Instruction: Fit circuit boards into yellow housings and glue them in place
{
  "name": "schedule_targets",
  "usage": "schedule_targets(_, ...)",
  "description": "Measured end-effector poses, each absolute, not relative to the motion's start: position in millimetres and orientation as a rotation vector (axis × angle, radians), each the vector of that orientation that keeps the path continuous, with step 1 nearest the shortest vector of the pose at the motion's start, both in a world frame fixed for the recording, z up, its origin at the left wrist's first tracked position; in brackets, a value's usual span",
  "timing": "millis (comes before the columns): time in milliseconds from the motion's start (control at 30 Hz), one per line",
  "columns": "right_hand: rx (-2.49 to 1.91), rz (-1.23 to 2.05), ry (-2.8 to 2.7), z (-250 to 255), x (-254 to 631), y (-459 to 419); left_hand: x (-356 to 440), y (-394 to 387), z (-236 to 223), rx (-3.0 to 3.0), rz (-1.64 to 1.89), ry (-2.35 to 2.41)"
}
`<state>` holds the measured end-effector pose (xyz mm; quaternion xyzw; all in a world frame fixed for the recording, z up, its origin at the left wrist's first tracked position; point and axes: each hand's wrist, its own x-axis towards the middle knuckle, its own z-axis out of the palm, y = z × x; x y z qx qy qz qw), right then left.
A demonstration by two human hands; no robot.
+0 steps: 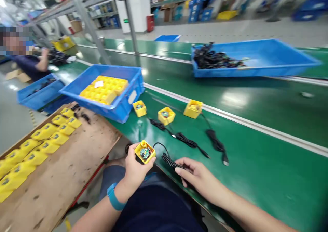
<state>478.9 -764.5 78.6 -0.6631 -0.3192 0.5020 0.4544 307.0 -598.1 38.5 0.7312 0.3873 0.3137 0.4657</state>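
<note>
While within left fingers (132, 160), yellow housing (145, 152).

This is a factory floor, set up as an electronics assembly line. Long green conveyor belts (256, 177) run side by side under grey metal frames (88, 23). Blue plastic crates (256, 67) sit on the belts, and black cables (189, 141) and yellow casings (166, 115) lie along them in batches. A wooden table (84, 156) stands against the nearer belt, with more casings in rows. Farther back, shelving (197, 6) holds stacked blue bins, and a co-worker (33, 64) is at the line.
</note>
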Motion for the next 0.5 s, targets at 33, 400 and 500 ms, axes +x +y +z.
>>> schedule_targets(33, -1.587, 1.293, -0.843, 74.5, 469.0, -739.6, 286.4, -587.6, 34.2, 1.774, 0.835, 1.032)
schedule_targets(400, -1.474, 1.518, -1.363, -3.0, 202.1, -486.3, -1.0, -483.2, -45.9, 1.553, 1.346, 1.875)
schedule_targets(500, -1.486, 1.486, -1.519, -22.4, 116.5, -446.3, -77.5, -471.5, -65.0, 1.423, 1.442, 2.047)
